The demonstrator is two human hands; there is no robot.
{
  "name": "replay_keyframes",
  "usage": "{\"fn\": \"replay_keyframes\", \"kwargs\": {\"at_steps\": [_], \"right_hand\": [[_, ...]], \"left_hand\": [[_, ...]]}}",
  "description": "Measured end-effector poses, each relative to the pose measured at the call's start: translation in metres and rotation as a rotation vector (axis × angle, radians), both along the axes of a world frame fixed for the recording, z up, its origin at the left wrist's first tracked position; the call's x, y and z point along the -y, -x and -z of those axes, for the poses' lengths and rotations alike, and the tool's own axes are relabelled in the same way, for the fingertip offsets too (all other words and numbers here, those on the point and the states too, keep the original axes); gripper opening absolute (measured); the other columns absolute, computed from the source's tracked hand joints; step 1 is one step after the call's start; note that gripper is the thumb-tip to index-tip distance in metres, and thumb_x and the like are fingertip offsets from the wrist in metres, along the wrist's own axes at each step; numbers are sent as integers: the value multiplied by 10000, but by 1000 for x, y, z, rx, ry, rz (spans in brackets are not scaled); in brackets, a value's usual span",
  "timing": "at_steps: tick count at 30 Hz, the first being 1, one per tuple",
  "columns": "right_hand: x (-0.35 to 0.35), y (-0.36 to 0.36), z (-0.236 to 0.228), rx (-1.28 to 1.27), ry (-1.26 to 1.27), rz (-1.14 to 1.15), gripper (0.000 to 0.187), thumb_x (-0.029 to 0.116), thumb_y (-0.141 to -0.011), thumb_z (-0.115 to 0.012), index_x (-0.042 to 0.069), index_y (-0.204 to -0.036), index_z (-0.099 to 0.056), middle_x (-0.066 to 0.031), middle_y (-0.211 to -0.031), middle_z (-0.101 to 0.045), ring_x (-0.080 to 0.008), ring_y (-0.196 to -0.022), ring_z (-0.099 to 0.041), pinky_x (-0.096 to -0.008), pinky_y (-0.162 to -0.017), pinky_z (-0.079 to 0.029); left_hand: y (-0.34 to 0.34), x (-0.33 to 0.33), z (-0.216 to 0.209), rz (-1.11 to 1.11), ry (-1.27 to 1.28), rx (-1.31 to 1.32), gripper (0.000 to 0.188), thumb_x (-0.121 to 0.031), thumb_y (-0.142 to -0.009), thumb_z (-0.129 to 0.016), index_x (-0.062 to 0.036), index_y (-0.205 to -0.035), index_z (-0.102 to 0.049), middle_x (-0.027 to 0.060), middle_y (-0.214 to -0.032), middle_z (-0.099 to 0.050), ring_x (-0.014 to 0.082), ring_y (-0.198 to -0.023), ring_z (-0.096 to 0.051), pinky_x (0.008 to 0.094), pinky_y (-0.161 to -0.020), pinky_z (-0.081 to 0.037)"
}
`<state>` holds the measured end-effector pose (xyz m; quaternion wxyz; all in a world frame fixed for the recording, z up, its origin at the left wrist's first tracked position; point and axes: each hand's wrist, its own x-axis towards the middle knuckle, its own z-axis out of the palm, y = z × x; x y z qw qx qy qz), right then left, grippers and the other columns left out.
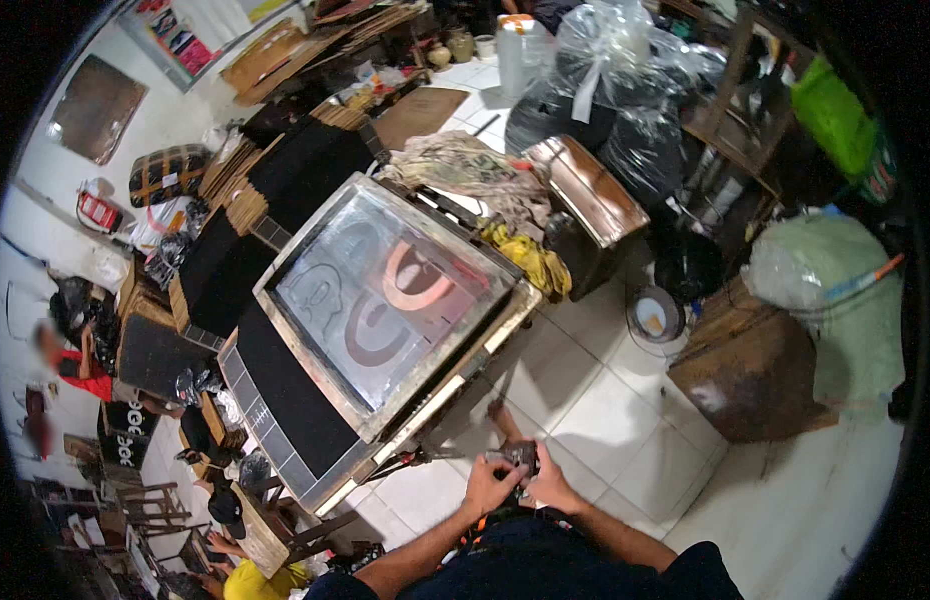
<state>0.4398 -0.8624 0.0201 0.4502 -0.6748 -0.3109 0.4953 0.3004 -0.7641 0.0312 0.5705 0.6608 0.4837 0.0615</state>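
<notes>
Fingers [500,468] of left hand [489,488] and right hand [553,484] clamp a dark object [523,456]; framed screen [390,300] lies toward eleven o'clock.

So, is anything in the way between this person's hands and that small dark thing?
Nothing visible is: the left hand and right hand are already on the small dark object, though I can't tell what it is. The framed screen lies ahead and to the left, not between them.
</notes>
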Motion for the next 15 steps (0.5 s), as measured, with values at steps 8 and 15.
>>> {"fn": "replay_keyframes", "kwargs": {"at_steps": [8, 15], "right_hand": [[-155, -124, -58, -12, 105, -13, 627, 216, -814, -760, -13, -1312, -457, -121, -1034, -639, -211, -918, -618, -352, -827, -509], [-249, -219, -83, -162, 140, 181, 379, 133, -864, -714, 33, -1163, -505, -34, -813, -607, -107, -600, -588, -280, -489, -494]], "left_hand": [[-72, -188, -66, -229, -378, 135, 319, -197, -717, -779, -47, -633, -510, 120, -653, -508, 267, -686, -534, 384, -663, -446], [-57, -346, -12, -302, -670, -314, 143, -102, -704, -701, -62, -721, -565, 167, -727, -540, 374, -782, -544, 462, -695, -455]]}}
